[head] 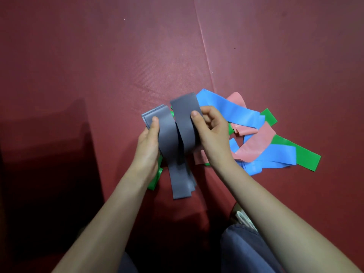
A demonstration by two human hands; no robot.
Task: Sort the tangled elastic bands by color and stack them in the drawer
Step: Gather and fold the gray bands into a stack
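Both hands hold grey elastic bands (173, 138) above a red mat. My left hand (148, 142) pinches a folded stack of them with the thumb on top. My right hand (210, 131) grips another grey loop, thumb pressed on its face; its lower end hangs down between the wrists. To the right a tangled pile lies on the mat: blue bands (234, 111), pink bands (254, 144) and green bands (303, 154). Another green band (155, 180) shows under my left wrist. No drawer is in view.
The red floor mat (118, 66) has a seam (204, 52) running up from the pile. A dark shadowed area (39, 164) fills the lower left. My knees in dark trousers (242, 249) sit at the bottom edge.
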